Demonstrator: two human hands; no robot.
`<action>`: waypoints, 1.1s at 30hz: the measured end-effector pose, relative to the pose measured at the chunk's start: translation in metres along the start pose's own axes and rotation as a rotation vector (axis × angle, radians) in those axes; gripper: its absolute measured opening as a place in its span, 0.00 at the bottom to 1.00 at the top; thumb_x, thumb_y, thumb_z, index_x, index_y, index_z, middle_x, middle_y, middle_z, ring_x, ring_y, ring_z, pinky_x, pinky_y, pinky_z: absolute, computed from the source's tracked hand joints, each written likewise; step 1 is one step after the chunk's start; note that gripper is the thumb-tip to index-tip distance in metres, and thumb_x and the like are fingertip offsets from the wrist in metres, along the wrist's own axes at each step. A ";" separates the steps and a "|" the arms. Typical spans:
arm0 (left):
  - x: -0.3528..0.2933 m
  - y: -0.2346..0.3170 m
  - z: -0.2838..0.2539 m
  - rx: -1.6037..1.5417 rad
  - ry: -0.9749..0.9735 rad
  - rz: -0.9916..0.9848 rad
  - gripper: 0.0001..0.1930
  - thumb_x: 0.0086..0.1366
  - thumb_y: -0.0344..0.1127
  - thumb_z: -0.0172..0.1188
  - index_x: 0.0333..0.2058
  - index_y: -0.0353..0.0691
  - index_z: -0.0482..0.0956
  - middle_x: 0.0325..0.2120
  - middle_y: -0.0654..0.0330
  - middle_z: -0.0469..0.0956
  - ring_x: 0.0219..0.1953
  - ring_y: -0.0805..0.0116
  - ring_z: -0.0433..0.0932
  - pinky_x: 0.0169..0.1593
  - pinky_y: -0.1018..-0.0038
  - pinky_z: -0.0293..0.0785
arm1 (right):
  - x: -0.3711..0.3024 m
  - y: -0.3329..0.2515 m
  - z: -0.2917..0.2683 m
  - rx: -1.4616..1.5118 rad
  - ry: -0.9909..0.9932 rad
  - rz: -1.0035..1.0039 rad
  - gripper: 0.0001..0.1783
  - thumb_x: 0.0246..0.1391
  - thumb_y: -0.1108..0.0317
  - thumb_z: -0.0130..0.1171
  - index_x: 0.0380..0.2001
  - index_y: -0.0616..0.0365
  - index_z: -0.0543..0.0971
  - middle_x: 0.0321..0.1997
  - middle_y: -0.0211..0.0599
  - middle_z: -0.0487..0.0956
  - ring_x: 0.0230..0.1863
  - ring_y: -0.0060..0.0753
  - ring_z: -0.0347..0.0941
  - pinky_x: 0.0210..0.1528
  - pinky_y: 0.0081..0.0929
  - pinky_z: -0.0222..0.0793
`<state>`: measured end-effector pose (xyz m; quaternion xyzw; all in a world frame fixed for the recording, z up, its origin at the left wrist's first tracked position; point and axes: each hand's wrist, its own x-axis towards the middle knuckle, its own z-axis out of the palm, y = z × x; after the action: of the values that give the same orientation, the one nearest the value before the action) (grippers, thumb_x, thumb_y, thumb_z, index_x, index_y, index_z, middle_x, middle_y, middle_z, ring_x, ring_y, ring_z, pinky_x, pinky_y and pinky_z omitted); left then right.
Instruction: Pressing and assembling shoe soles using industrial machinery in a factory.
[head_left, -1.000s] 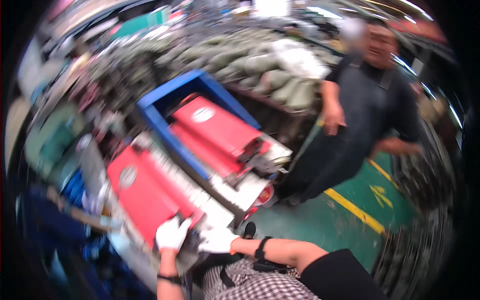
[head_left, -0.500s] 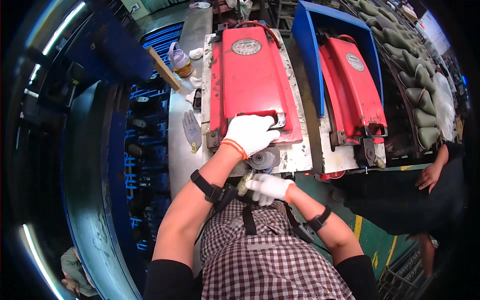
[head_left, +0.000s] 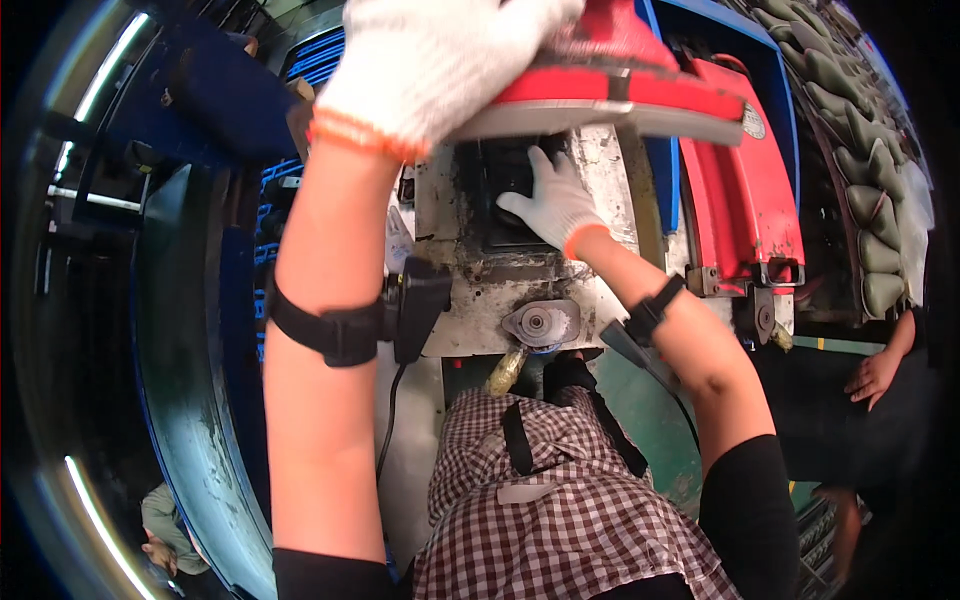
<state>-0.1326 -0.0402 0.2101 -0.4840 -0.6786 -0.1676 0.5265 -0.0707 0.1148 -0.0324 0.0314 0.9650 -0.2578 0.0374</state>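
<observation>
Top centre: gloved left hand (head_left: 430,60) gripping raised red lid (head_left: 620,85), partly cut off. Right hand (head_left: 548,200) spread flat in dark cavity (head_left: 500,185). Round label (head_left: 753,122) unreadable.

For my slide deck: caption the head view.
Gloved left hand lifts hinged red metal lid; gloved right hand reaches into dark recess beneath.

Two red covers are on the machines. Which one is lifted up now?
The near red cover, which the left hand holds raised over the dark opening where the right hand reaches. The other red cover, to the right, lies closed.
</observation>
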 end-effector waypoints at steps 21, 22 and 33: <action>-0.250 0.227 -0.112 -1.802 0.943 -2.126 0.40 0.65 0.46 0.63 0.72 0.39 0.61 0.67 0.46 0.70 0.67 0.49 0.73 0.72 0.51 0.67 | -0.146 -0.056 -0.010 0.602 -0.474 -0.409 0.47 0.63 0.53 0.61 0.78 0.58 0.55 0.80 0.54 0.58 0.81 0.55 0.51 0.82 0.48 0.41; -0.251 0.228 -0.122 -1.700 0.977 -2.142 0.39 0.63 0.43 0.60 0.72 0.38 0.62 0.66 0.46 0.71 0.67 0.48 0.73 0.72 0.51 0.68 | -0.146 -0.055 -0.008 0.291 -0.373 -0.590 0.45 0.63 0.51 0.60 0.77 0.57 0.57 0.79 0.57 0.58 0.81 0.62 0.48 0.82 0.53 0.37; -0.469 0.100 -0.206 -0.155 0.895 -2.574 0.09 0.57 0.40 0.68 0.31 0.45 0.79 0.27 0.66 0.73 0.32 0.70 0.77 0.39 0.72 0.75 | -0.152 -0.015 0.050 -0.082 0.023 -0.524 0.19 0.54 0.63 0.65 0.50 0.53 0.81 0.48 0.41 0.81 0.56 0.53 0.74 0.63 0.52 0.67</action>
<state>0.0538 -0.3705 -0.1493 0.5521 -0.4072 -0.7132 0.1439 0.0823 0.0701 -0.0550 -0.2182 0.9502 -0.2188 -0.0405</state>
